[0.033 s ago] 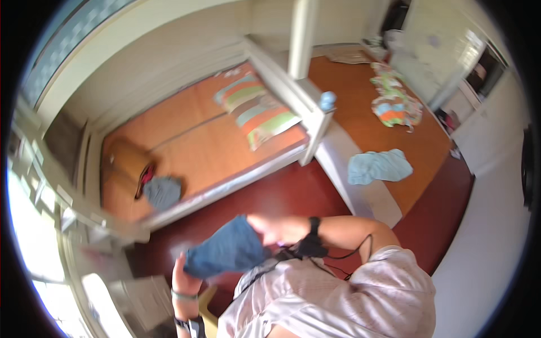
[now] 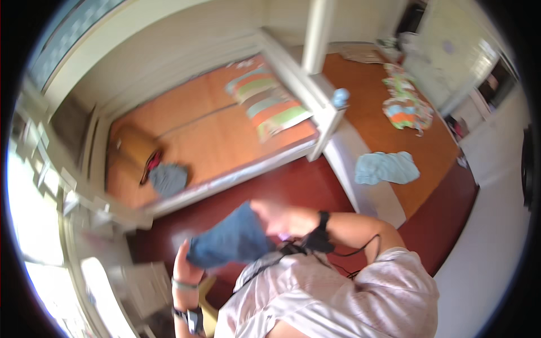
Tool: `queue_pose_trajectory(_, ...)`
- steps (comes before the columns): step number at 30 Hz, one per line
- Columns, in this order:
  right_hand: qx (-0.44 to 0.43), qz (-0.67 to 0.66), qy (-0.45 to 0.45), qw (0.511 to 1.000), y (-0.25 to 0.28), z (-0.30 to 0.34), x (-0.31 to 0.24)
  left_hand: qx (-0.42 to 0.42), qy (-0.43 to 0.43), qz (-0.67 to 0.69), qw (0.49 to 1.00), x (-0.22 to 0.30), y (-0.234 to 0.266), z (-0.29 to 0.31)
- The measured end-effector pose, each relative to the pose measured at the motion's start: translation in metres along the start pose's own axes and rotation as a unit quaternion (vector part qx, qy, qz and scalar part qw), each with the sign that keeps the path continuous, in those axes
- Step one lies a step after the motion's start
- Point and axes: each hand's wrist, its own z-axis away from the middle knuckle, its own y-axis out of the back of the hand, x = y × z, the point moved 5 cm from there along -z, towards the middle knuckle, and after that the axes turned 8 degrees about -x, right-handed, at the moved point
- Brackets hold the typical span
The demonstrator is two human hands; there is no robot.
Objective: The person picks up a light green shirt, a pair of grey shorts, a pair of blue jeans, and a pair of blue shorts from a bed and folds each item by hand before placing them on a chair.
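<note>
A dark blue piece of clothing (image 2: 230, 238), folded or bunched so that its kind cannot be made out, is stretched between my two hands in front of my body. My left hand (image 2: 187, 263) grips its left end, the thumb up along the edge. At its upper right corner my right hand (image 2: 276, 218) has hold of the cloth, its fingers blurred by motion. Both wrists carry dark straps, and a black cable runs from the right one.
Beyond the red floor (image 2: 282, 183) stands a white-framed bed with an orange mat (image 2: 197, 132), a striped pillow (image 2: 267, 104), a rolled mat (image 2: 134, 145) and a grey cloth (image 2: 168, 179). On the right, a light blue cloth (image 2: 387, 168) and a patterned cloth (image 2: 407, 111) lie on another brown surface.
The room has shifted slightly rightward in view as my head turned. My hands and the blue clothing have risen a little in the picture, with the hold unchanged.
</note>
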Motion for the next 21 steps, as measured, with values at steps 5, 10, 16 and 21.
queue_pose_trajectory(5, 0.071, -0.501, -0.225, 0.832, -0.004, -0.024, 0.003, -0.01, -0.007, -0.051, 0.999, 0.008, -0.012, -0.006)
queue_pose_trajectory(10, 0.133, -0.27, -0.179, 0.937, 0.015, -0.032, 0.002, 0.046, -0.057, -0.14, 0.988, 0.014, 0.008, 0.001)
queue_pose_trajectory(16, 0.081, -0.03, -0.078, 0.993, 0.019, -0.068, -0.006, 0.163, -0.131, -0.137, 0.968, 0.044, 0.046, -0.003)
queue_pose_trajectory(21, 0.138, 0.013, -0.026, 0.99, 0.025, -0.091, -0.037, 0.208, -0.239, -0.277, 0.907, 0.075, 0.02, 0.0)
